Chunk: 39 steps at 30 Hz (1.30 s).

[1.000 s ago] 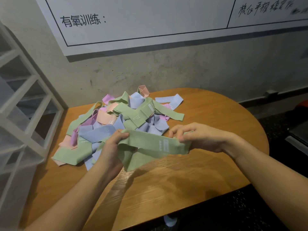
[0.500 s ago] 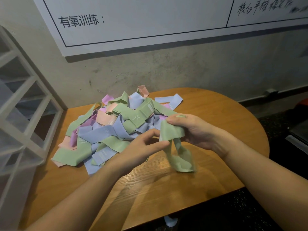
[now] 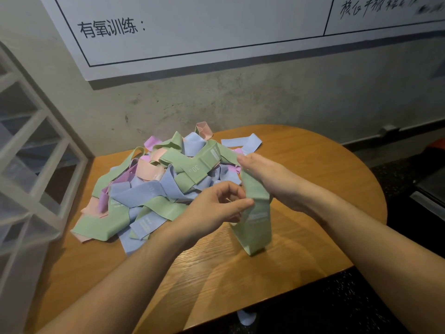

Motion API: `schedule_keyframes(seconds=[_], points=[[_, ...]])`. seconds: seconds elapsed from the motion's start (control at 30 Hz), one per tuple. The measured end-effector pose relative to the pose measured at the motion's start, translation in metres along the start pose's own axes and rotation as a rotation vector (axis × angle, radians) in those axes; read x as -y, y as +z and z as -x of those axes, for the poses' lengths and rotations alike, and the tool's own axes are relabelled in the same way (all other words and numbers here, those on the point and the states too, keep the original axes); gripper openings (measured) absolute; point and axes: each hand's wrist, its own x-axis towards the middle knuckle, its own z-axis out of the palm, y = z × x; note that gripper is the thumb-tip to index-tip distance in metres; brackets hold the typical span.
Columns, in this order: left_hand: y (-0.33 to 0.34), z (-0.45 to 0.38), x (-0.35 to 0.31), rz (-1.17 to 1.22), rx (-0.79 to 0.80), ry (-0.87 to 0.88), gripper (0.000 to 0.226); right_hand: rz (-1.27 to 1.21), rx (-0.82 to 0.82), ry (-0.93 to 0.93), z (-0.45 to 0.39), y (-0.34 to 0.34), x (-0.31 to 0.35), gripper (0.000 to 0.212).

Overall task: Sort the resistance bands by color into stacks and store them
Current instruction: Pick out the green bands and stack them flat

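Observation:
A tangled pile of resistance bands [image 3: 159, 186] in green, blue, pink and peach lies on the round wooden table [image 3: 313, 169]. In front of the pile a green band [image 3: 256, 222] hangs folded, its lower end touching the tabletop. My right hand [image 3: 272, 182] grips the band's top from the right. My left hand [image 3: 216, 210] pinches the same band at its left edge with thumb and fingers. One blue band [image 3: 243, 142] lies apart at the pile's far side.
A white lattice shelf unit [image 3: 31, 165] stands against the table's left edge. A grey wall with a whiteboard [image 3: 216, 27] is behind the table. A blue band [image 3: 245, 318] lies on the dark floor under the table's front edge.
The green band was stretched flat between both hands; now it hangs folded and upright. My left hand moved right to meet the band beside my right hand.

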Motion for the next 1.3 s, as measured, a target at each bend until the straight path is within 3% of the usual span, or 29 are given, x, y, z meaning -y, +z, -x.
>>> schedule_keyframes(seconds=[0.13, 0.27, 0.4, 0.6, 0.73, 0.83, 1.0, 1.17, 1.3], points=[[-0.002, 0.0, 0.0, -0.078, -0.031, 0.022, 0.012, 0.037, 0.039, 0.035, 0.001, -0.004, 0.0, 0.028], [0.001, 0.002, -0.004, 0.03, -0.053, 0.06, 0.011, -0.015, 0.067, 0.129, 0.004, -0.011, 0.0, 0.045], [0.009, -0.002, -0.005, 0.008, -0.127, 0.04, 0.025, -0.085, 0.059, 0.141, 0.003, -0.013, 0.001, 0.056], [0.011, 0.003, -0.006, 0.072, -0.043, 0.06, 0.009, 0.002, 0.005, 0.183, 0.004, -0.021, -0.007, 0.049], [0.012, 0.002, -0.015, 0.226, -0.143, 0.163, 0.018, 0.059, 0.098, 0.181, 0.01, -0.019, -0.022, 0.047], [0.009, -0.001, -0.02, 0.296, -0.173, 0.179, 0.018, 0.151, 0.037, 0.066, 0.013, -0.018, -0.03, 0.033], [0.008, -0.009, -0.02, 0.272, -0.317, 0.168, 0.009, -0.215, -0.051, -0.052, 0.022, -0.015, -0.03, 0.055], [0.013, -0.017, -0.02, 0.213, -0.408, 0.195, 0.012, -0.039, -0.083, -0.105, 0.022, -0.013, -0.036, 0.023], [0.02, -0.021, -0.023, 0.271, -0.294, 0.061, 0.049, -0.155, -0.148, -0.154, 0.025, -0.016, -0.032, 0.013]])
